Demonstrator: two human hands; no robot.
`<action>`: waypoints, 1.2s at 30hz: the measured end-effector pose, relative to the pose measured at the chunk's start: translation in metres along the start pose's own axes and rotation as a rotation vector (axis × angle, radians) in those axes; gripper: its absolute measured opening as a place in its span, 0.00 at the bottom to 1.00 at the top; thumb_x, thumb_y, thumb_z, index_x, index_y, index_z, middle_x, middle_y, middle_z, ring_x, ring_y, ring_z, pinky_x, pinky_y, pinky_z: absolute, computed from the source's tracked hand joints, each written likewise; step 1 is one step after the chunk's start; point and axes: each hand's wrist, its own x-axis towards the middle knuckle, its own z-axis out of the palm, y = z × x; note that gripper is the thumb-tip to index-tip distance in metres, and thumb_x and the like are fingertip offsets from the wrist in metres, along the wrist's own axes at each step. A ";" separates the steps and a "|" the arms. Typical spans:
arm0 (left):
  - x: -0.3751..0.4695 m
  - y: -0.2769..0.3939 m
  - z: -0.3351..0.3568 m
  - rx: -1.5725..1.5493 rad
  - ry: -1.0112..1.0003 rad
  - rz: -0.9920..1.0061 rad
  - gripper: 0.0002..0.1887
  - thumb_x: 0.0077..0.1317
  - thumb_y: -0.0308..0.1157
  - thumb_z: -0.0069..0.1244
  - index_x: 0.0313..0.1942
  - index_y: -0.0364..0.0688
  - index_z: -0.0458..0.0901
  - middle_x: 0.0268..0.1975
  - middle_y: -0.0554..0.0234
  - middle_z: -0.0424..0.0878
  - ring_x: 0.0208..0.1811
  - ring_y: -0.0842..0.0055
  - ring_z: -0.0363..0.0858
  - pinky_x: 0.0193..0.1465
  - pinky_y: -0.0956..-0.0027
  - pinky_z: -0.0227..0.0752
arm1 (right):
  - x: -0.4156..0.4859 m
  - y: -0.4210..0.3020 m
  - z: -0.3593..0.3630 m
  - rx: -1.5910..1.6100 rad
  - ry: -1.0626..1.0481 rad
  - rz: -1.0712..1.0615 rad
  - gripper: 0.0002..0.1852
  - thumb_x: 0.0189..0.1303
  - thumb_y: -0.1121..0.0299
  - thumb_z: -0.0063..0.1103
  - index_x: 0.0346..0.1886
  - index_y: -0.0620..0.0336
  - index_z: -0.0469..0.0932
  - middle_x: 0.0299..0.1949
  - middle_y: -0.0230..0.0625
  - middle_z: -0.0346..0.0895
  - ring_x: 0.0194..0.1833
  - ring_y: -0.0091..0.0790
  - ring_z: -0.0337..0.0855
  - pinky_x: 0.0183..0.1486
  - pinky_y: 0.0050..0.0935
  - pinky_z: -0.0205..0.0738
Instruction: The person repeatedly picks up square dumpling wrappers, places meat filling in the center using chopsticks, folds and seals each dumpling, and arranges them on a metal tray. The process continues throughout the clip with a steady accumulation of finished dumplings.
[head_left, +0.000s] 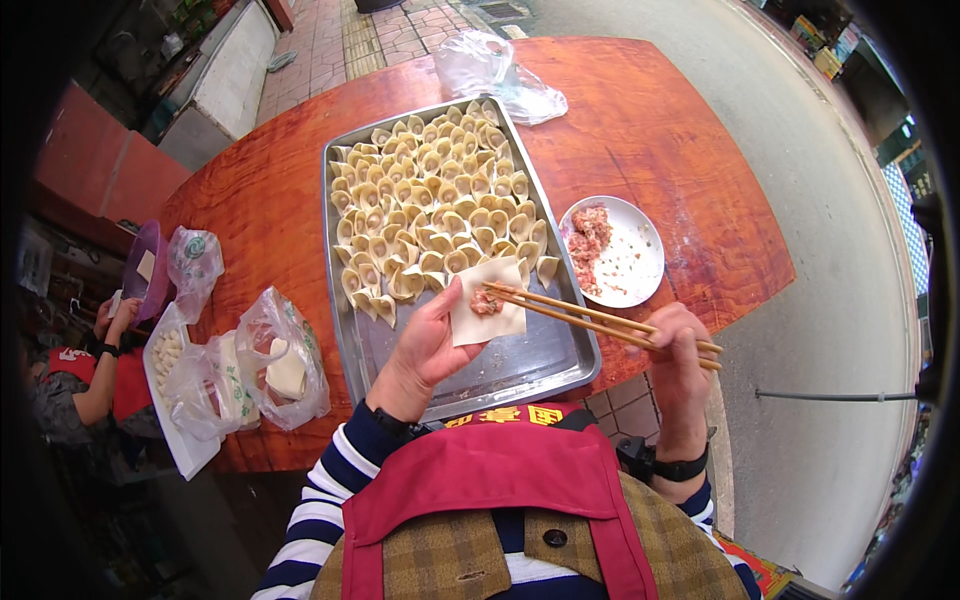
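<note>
A square dough wrapper (501, 325) lies across the fingers of my left hand (427, 352), the thumb resting on its left edge. Near its middle sits a lump of raw minced filling (486, 301). My right hand (681, 352) grips a pair of wooden chopsticks (592, 319), whose tips touch the filling. Below both hands is a metal tray (517, 373) with rows of folded wontons (427, 195) over its far and middle parts. To its right stands a white plate (636, 251), with more minced meat (589, 240) heaped on its left side.
A crumpled plastic bag (499, 75) lies behind the tray on the wooden table (660, 142). At left, plastic bags (281, 360) hold stacked wrappers, beside a white tray (187, 442) of small pale pieces. Another person's hands (120, 315) are by a purple bowl (144, 255).
</note>
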 end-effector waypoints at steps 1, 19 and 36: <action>0.000 0.000 0.000 -0.065 -0.047 -0.031 0.28 0.78 0.44 0.32 0.69 0.31 0.56 0.52 0.55 0.76 0.44 0.78 0.78 0.64 0.61 0.70 | 0.000 0.006 0.001 0.034 0.012 0.081 0.17 0.75 0.62 0.44 0.32 0.63 0.74 0.35 0.39 0.70 0.35 0.35 0.79 0.41 0.33 0.78; -0.007 0.022 -0.016 -0.048 -0.025 0.112 0.28 0.78 0.44 0.32 0.69 0.33 0.58 0.67 0.42 0.66 0.69 0.55 0.66 0.73 0.51 0.59 | 0.000 0.089 -0.082 0.142 0.773 0.186 0.16 0.73 0.55 0.49 0.39 0.59 0.75 0.35 0.35 0.76 0.35 0.32 0.81 0.40 0.30 0.80; -0.004 -0.017 -0.035 -0.009 0.165 0.052 0.28 0.77 0.41 0.36 0.68 0.30 0.57 0.67 0.34 0.64 0.69 0.51 0.64 0.72 0.52 0.60 | -0.019 0.144 -0.095 0.470 0.627 0.485 0.19 0.69 0.62 0.57 0.56 0.65 0.72 0.39 0.38 0.79 0.43 0.36 0.83 0.49 0.34 0.81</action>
